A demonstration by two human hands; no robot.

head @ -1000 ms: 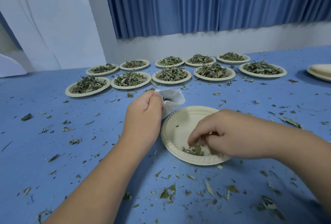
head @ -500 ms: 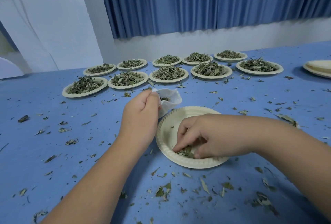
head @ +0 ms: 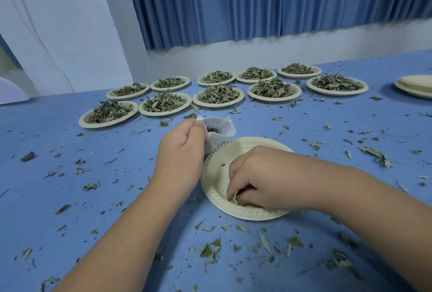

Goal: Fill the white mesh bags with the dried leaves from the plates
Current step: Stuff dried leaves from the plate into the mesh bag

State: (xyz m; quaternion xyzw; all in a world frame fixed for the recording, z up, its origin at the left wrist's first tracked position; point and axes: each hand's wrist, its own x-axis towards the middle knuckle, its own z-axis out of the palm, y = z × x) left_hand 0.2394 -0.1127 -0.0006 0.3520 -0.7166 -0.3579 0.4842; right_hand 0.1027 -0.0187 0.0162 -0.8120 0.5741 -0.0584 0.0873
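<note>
My left hand (head: 180, 151) pinches the mesh bag (head: 221, 128) open at centre frame so my right hand (head: 259, 179), pinching the last leaves (head: 238, 201) from the plate (head: 215, 175), can reach its mouth.

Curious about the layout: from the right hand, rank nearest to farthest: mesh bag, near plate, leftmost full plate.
1. Near plate: under the right hand, which grips leaves.
2. Mesh bag: ahead-left, in the left hand.
3. Leftmost full plate: far left.

**Occlusions and cut-offs**

Right hand (head: 264, 179) covers near-right part of closest plate (head: 214, 175); leaves (head: 237, 201) under its curled fingers mostly hidden. Left hand (head: 180, 154) hides left side of mesh bag (head: 223, 128); bag contents barely visible. Far-right plate stack (head: 413, 85) cut by edge. Forearms cut at bottom.
</note>
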